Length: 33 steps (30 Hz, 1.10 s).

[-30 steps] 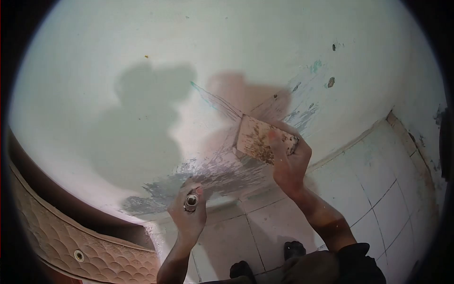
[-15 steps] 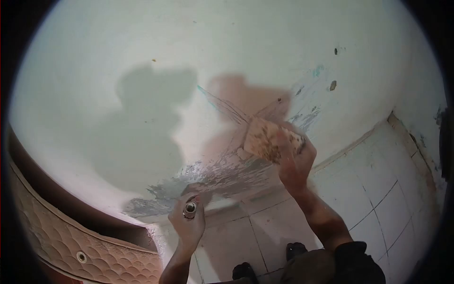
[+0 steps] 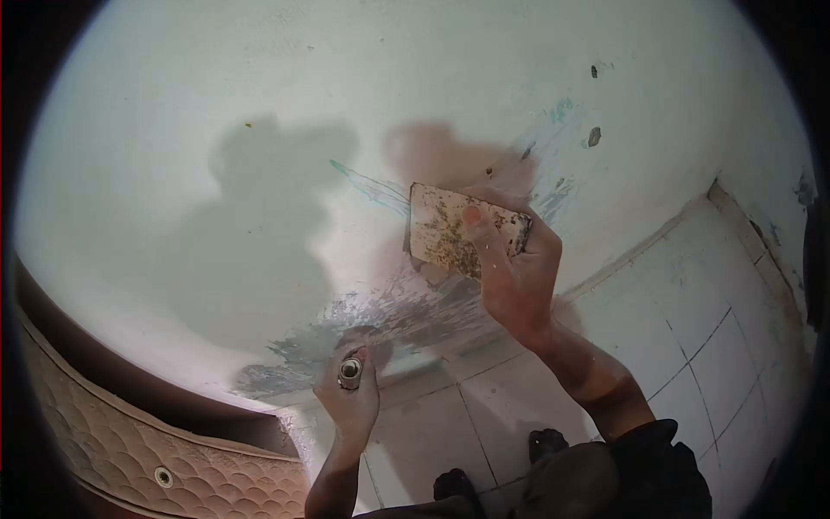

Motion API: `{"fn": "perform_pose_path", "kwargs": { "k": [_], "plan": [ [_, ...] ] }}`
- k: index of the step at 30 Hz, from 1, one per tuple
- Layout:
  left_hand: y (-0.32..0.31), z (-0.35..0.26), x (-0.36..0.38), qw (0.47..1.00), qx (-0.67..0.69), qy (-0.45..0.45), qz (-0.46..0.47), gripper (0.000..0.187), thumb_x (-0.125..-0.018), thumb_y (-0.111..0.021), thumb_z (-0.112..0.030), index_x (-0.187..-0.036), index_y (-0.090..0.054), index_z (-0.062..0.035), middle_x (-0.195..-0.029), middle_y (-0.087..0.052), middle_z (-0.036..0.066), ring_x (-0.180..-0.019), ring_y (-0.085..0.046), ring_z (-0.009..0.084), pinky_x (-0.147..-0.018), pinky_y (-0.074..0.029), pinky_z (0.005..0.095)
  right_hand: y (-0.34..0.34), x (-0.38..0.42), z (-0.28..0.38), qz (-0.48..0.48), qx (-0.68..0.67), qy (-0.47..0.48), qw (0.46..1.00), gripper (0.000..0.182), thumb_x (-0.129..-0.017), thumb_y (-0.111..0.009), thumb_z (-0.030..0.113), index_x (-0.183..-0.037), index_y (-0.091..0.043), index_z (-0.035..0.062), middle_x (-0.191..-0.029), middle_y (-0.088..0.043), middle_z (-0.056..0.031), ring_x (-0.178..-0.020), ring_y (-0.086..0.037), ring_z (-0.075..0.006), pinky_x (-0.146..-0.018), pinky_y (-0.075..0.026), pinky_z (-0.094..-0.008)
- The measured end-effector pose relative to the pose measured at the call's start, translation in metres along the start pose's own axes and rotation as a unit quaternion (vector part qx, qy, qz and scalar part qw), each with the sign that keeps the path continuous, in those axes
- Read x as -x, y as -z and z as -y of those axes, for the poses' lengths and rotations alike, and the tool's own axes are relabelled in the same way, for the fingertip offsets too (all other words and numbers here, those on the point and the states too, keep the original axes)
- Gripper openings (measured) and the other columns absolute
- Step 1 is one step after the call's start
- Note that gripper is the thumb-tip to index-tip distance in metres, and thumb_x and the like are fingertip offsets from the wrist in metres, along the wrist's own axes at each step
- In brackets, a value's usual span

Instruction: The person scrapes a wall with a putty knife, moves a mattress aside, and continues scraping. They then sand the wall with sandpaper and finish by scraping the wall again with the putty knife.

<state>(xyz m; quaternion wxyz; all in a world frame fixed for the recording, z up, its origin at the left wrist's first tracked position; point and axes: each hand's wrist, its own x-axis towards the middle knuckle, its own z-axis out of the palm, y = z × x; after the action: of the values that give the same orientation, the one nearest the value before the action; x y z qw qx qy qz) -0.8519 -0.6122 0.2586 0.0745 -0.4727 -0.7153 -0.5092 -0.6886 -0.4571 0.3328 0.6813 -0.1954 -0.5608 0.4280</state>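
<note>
My right grip (image 3: 523,290) is closed round one end of a stained flat plate (image 3: 437,221), thumb across its face, in front of the wall (image 3: 130,182), above its bottom edge. My left grip (image 3: 354,402) holds a round-ended piece (image 3: 349,372) nearer that edge, by the rough grey patch (image 3: 290,350). I cannot tell whether the plate touches the wall.

The wall (image 3: 484,78) is pale green, the plate (image 3: 437,227) cream blotched brown, the padded panel (image 3: 220,486) scallop-patterned tan.
</note>
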Motion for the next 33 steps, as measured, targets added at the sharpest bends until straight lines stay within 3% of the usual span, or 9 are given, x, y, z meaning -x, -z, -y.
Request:
{"fn": "perform_pose_path", "kwargs": {
  "k": [6, 8, 12, 14, 15, 19, 21, 31, 33],
  "plan": [
    [0.0, 0.002, 0.003, 0.999, -0.041, -0.021, -0.013, 0.01, -0.083, -0.064, -0.003, -0.09, -0.064, 0.0031, -0.078, -0.064, 0.008, -0.071, -0.056, 0.0106, -0.067, -0.046, 0.0247, -0.005, -0.009, -0.012, -0.011, 0.031, 0.057, 0.998, 0.022, -0.091, -0.061, 0.012, -0.104, -0.062, -0.0049, -0.089, -0.065, -0.0079, -0.082, -0.058, -0.0098, -0.073, -0.048, -0.0245],
    [-0.001, -0.001, 0.001, 1.0, -0.025, 0.008, -0.006, 0.012, -0.08, -0.067, -0.002, -0.091, -0.066, -0.001, -0.082, -0.067, 0.013, -0.073, -0.064, 0.02, -0.069, -0.049, 0.0289, -0.017, -0.016, 0.005, 0.011, -0.001, 0.044, 0.999, 0.023, -0.091, -0.062, 0.013, -0.104, -0.062, -0.0052, -0.088, -0.066, -0.0077, -0.081, -0.059, -0.0101, -0.072, -0.048, -0.0247],
    [0.006, 0.009, -0.001, 0.999, -0.002, 0.025, -0.042, 0.011, -0.079, -0.067, -0.002, -0.091, -0.066, -0.0007, -0.082, -0.067, 0.013, -0.072, -0.064, 0.0203, -0.068, -0.049, 0.0292, -0.006, -0.003, 0.0, -0.02, 0.03, 0.061, 0.997, 0.021, -0.091, -0.062, 0.012, -0.104, -0.062, -0.0049, -0.089, -0.066, -0.0077, -0.081, -0.059, -0.0102, -0.072, -0.048, -0.0246],
    [0.008, 0.006, -0.002, 0.999, -0.008, 0.001, -0.047, 0.013, -0.079, -0.068, -0.003, -0.092, -0.066, -0.0008, -0.08, -0.067, 0.013, -0.071, -0.064, 0.0199, -0.067, -0.049, 0.0292, -0.001, 0.001, -0.003, -0.015, -0.021, 0.01, 1.0, 0.021, -0.09, -0.062, 0.011, -0.104, -0.062, -0.0047, -0.089, -0.066, -0.0079, -0.081, -0.059, -0.0104, -0.072, -0.049, -0.0248],
    [0.009, 0.004, 0.0, 0.999, -0.012, 0.031, -0.018, 0.01, -0.084, -0.064, -0.004, -0.091, -0.065, 0.0035, -0.08, -0.064, 0.007, -0.073, -0.057, 0.0102, -0.067, -0.046, 0.0238, -0.002, 0.0, 0.0, -0.012, -0.02, 0.011, 1.0, 0.021, -0.09, -0.062, 0.011, -0.104, -0.062, -0.0047, -0.089, -0.066, -0.0079, -0.081, -0.059, -0.0104, -0.072, -0.049, -0.0248],
    [0.001, 0.001, 0.0, 0.999, -0.017, 0.009, -0.026, 0.012, -0.08, -0.067, -0.003, -0.092, -0.065, -0.0012, -0.078, -0.066, 0.013, -0.068, -0.064, 0.0191, -0.065, -0.049, 0.0286, 0.0, -0.002, -0.001, -0.001, 0.011, 0.039, 0.999, 0.02, -0.09, -0.062, 0.01, -0.104, -0.062, -0.0042, -0.09, -0.066, -0.0089, -0.083, -0.059, -0.0107, -0.074, -0.048, -0.0248],
    [0.001, -0.009, -0.001, 0.999, -0.018, 0.035, -0.026, 0.012, -0.084, -0.066, -0.006, -0.09, -0.065, 0.0038, -0.076, -0.064, 0.007, -0.07, -0.057, 0.0105, -0.066, -0.046, 0.0247, 0.001, -0.003, -0.006, 0.0, 0.006, 0.039, 0.999, 0.02, -0.09, -0.062, 0.009, -0.104, -0.063, -0.0041, -0.09, -0.066, -0.0091, -0.083, -0.059, -0.0107, -0.075, -0.048, -0.0248],
    [0.017, 0.007, 0.0, 0.999, -0.017, 0.006, -0.049, 0.01, -0.085, -0.064, -0.006, -0.09, -0.065, 0.0029, -0.078, -0.064, 0.007, -0.071, -0.056, 0.0089, -0.065, -0.046, 0.0232, -0.021, -0.007, 0.008, 0.009, -0.04, 0.037, 0.998, 0.025, -0.089, -0.063, 0.013, -0.104, -0.062, -0.0067, -0.091, -0.066, -0.0085, -0.082, -0.058, -0.0113, -0.074, -0.047, -0.0257],
    [0.021, 0.012, 0.0, 0.998, -0.027, 0.04, -0.037, 0.014, -0.08, -0.066, -0.001, -0.093, -0.065, -0.001, -0.082, -0.068, 0.012, -0.074, -0.065, 0.0178, -0.069, -0.05, 0.0284, -0.017, -0.006, 0.002, -0.003, -0.048, 0.01, 0.999, 0.025, -0.089, -0.063, 0.013, -0.104, -0.062, -0.0069, -0.091, -0.066, -0.0077, -0.082, -0.058, -0.011, -0.074, -0.047, -0.0257]
  ]
}}
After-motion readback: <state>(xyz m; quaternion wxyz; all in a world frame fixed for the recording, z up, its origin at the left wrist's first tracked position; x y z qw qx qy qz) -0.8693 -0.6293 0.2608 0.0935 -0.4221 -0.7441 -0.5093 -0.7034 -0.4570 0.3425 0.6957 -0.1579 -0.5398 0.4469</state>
